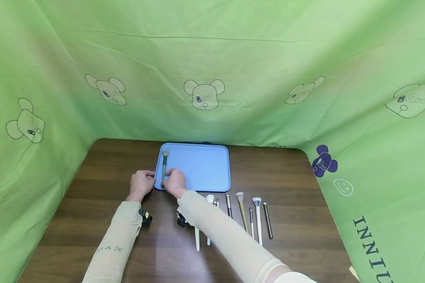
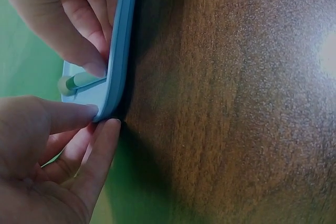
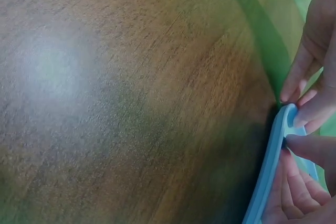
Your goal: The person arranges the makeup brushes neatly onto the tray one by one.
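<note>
A light blue tray (image 1: 205, 169) lies at the back of the wooden table. Along its left side rests a makeup brush (image 1: 164, 162) with a green handle and pale bristles pointing away from me. My right hand (image 1: 176, 183) reaches over the tray's near edge and pinches the handle's near end between thumb and fingers. At the tray's near left corner, my left hand (image 1: 141, 184) grips the rim, thumb on top and a fingertip against the outside, as the left wrist view shows. The right wrist view shows both hands close together at that corner, with most of the brush hidden.
Right of the tray's front lie several more makeup brushes, among them a white one (image 1: 258, 216), a gold-handled one (image 1: 242, 210) and a dark one (image 1: 267, 222). My right forearm crosses over some. Green printed cloth (image 1: 205, 51) hangs behind and beside the table.
</note>
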The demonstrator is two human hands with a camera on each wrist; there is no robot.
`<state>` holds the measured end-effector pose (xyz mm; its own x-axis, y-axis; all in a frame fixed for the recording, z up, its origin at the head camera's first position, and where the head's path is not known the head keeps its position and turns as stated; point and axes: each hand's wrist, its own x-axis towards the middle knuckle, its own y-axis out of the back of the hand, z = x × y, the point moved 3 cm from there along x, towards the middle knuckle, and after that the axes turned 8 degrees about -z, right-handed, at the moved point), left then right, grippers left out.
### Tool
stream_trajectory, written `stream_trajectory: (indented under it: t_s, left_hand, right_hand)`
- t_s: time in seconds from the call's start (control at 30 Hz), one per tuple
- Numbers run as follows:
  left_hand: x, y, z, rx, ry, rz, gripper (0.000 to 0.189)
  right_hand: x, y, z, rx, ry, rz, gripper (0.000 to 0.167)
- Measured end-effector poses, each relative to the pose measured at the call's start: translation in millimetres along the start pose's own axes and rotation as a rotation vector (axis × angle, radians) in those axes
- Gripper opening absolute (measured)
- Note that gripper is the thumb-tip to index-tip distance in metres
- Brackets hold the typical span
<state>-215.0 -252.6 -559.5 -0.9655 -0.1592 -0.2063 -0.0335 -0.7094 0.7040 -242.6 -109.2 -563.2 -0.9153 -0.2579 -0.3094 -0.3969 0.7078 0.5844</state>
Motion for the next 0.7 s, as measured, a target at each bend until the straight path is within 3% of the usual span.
stream_trajectory:
  t_s: [0.7]
  left_hand:
    - [0.9, 0.9, -0.8, -0.024, 0.005, -0.008, 0.028]
  right_hand:
    - [7.1, -1.3, -6.9, -0.049, 0.027, 0.015, 0.026]
